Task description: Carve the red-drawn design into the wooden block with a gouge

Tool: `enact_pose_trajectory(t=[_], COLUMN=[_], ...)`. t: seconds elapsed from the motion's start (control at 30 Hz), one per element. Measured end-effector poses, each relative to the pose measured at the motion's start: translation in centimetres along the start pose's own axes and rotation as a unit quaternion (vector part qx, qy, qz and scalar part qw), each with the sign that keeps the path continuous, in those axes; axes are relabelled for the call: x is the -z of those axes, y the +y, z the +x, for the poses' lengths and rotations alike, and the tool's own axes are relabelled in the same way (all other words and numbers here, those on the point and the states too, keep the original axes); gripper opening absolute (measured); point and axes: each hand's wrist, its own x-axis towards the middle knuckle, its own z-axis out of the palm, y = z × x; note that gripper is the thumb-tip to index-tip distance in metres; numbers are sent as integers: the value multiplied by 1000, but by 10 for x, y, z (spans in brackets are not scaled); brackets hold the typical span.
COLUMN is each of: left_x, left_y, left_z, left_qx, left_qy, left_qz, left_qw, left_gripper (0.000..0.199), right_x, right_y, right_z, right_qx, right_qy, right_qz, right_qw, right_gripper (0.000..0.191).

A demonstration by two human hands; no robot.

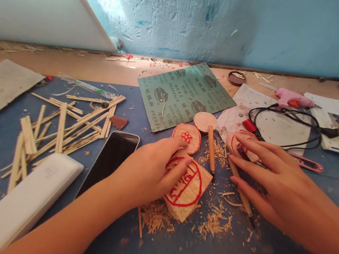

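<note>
Nearby, phone (111, 152) btwn sticks (62, 128) & L hand (152, 169)

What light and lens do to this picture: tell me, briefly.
In the head view, glare whitens the blue wall at upper left; same head view, a soft shadow darkens it farther right; head view again, the sandpaper has a readable number but smeared logos.

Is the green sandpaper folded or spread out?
Spread out: the sandpaper lies open with its printed side up, all four corners showing and no fold visible.
</note>
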Motion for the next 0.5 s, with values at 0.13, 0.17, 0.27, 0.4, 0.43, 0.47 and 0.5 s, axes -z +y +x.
enact_pose_trajectory(t=[0.13, 0.17, 0.27, 0.4, 0.43, 0.47, 0.5], left_x=[1, 1, 2, 1, 1, 0, 0], left_y=[1, 2, 3, 2, 2, 1, 1], left_z=[-1, -2, -3, -1, -1, 0, 0], left_qx=[-3, -4, -11, -20, -20, -18, -17], left_qy=[-3, -3, 3, -9, -13, -15, -17], left_qz=[15, 20, 29, 33, 33, 31, 29], left_qw=[1000, 1000, 1000, 999, 999, 999, 999], left_gripper=[38, 38, 39, 39, 39, 40, 39], right_x=[6, 4, -6, -11, -8, -5, -1], right_y=[-4, -4, -2, -9, -13, -16, -19], right_z=[-2, -4, -7, -4, -3, -1, 0], right_qx=[-31, -35, -19, -19, -21, -21, -22], right_qy=[13, 6, -3, -3, 1, 8, 20], right_qz=[-3, -6, -18, 5, 20, 39, 62], right_qw=[999, 999, 1000, 1000, 1000, 999, 998], right_gripper=[25, 24, 24, 13, 9, 7, 6])
